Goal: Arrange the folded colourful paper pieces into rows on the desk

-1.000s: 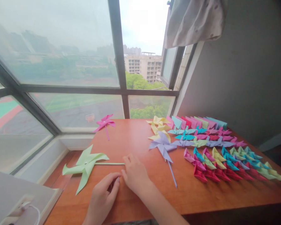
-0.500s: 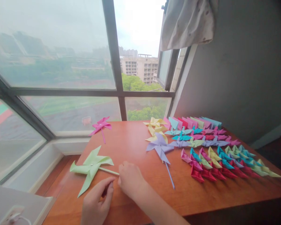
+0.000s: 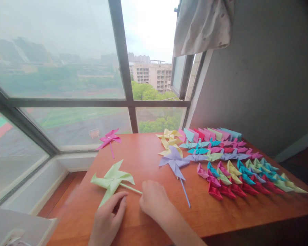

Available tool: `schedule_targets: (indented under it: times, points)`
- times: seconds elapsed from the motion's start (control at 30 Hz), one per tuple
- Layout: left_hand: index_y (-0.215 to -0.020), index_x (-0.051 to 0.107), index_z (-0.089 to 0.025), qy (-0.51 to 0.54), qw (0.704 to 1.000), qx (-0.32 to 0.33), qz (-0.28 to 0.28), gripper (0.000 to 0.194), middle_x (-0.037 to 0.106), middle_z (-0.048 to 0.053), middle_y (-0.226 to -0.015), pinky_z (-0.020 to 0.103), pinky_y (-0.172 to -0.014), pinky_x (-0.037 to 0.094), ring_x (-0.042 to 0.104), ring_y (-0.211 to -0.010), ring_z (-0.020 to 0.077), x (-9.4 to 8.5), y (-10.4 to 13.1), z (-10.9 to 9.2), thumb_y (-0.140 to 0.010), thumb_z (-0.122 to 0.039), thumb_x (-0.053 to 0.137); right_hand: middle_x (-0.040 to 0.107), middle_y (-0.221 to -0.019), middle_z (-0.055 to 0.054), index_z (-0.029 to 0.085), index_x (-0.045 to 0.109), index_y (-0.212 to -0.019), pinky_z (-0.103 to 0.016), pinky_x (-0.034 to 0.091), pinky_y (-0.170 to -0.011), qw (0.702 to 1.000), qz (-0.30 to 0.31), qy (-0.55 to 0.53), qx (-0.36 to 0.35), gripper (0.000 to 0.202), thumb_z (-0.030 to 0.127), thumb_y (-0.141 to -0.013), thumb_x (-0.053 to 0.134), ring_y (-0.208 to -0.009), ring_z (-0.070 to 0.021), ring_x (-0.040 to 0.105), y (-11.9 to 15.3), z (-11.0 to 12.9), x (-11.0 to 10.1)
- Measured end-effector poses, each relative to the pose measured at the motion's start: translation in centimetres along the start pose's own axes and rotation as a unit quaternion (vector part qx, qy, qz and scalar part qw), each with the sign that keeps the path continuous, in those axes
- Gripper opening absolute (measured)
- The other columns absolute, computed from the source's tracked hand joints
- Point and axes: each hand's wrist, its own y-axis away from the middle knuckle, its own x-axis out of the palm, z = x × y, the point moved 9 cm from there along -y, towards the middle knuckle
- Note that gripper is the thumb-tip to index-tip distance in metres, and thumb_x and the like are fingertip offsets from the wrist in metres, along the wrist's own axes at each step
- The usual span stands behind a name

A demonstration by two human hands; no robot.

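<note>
A light green paper pinwheel (image 3: 113,179) lies on its side over the wooden table, its stick (image 3: 131,188) pointing right. My right hand (image 3: 155,198) is closed around the far end of that stick. Just in front of the pinwheel is my left hand (image 3: 109,215), its fingers loosely curled with the thumb close to the index finger. Nothing shows in it, and it covers the tip of the lower green blade. A purple pinwheel (image 3: 174,160) with a purple stick lies to the right of my right hand.
A pink pinwheel (image 3: 109,138) lies at the table's far left corner, yellow pinwheels (image 3: 168,136) at the back. Rows of folded paper cranes (image 3: 214,156) and paper boats (image 3: 236,179) cover the right side. Windows (image 3: 74,126) stand behind the wooden table (image 3: 141,153).
My right hand has moved right, drawing the green pinwheel along by its stick. My left hand has shifted slightly right and now overlaps the lower blade.
</note>
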Motion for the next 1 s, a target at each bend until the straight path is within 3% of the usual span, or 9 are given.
schedule_targets:
  times: [0.23, 0.4, 0.63, 0.83, 1.0]
  points:
    - [-0.09, 0.073, -0.023, -0.022, 0.999, 0.02, 0.032, 0.026, 0.078, 0.004, -0.087, 0.025, -0.069, 0.059, 0.073, -0.076, 0.02, 1.0, -0.1, 0.0, -0.09, -0.037, 0.052, 0.072, -0.086, -0.011, 0.018, 0.066, -0.09, -0.03, 0.046, -0.064, 1.0, -0.004, -0.015, 0.009, 0.018, 0.018, -0.074, 0.058, -0.079, -0.0263, 0.07, 0.3, -0.8, 0.1]
    - [-0.091, 0.072, -0.023, -0.029, 0.998, 0.03, 0.043, 0.025, 0.078, 0.003, -0.089, 0.024, -0.071, 0.059, 0.074, -0.078, 0.0198, 1.2, -0.1, -0.2, -0.09, -0.037, 0.051, 0.072, -0.079, -0.006, 0.02, 0.066, -0.084, -0.025, 0.039, -0.06, 0.996, -0.048, -0.075, 0.003, 0.015, 0.017, -0.073, 0.057, -0.073, -0.0208, 0.067, 0.5, -1.6, -0.1]
    - [-0.088, 0.072, -0.023, -0.044, 0.997, 0.037, 0.043, 0.028, 0.078, 0.003, -0.087, 0.025, -0.069, 0.06, 0.074, -0.077, 0.0196, 1.1, -0.2, -0.5, -0.091, -0.039, 0.049, 0.063, -0.065, 0.002, 0.021, 0.062, -0.078, -0.022, 0.03, -0.056, 0.972, -0.144, -0.186, 0.009, 0.015, 0.011, -0.071, 0.053, -0.06, -0.012, 0.056, 0.5, -3.1, -3.3]
    - [-0.087, 0.072, -0.024, -0.055, 0.997, 0.041, 0.035, 0.027, 0.078, 0.001, -0.087, 0.026, -0.068, 0.061, 0.075, -0.077, 0.0201, 1.0, -0.1, -0.4, -0.09, -0.039, 0.05, 0.057, -0.057, 0.004, 0.02, 0.061, -0.074, -0.022, 0.029, -0.054, 0.95, -0.211, -0.212, 0.093, 0.008, 0.014, -0.074, 0.054, -0.057, -0.0117, 0.053, -0.6, -9.1, -7.3]
    - [-0.089, 0.072, -0.025, -0.061, 0.997, 0.037, 0.043, 0.028, 0.078, 0.001, -0.089, 0.026, -0.07, 0.061, 0.075, -0.079, 0.0205, 1.4, 0.0, 0.2, -0.091, -0.04, 0.049, 0.061, -0.062, 0.001, 0.019, 0.062, -0.077, -0.022, 0.029, -0.052, 0.939, -0.251, -0.143, 0.185, 0.007, 0.018, -0.076, 0.055, -0.059, -0.0129, 0.055, -1.9, -15.3, -9.4]
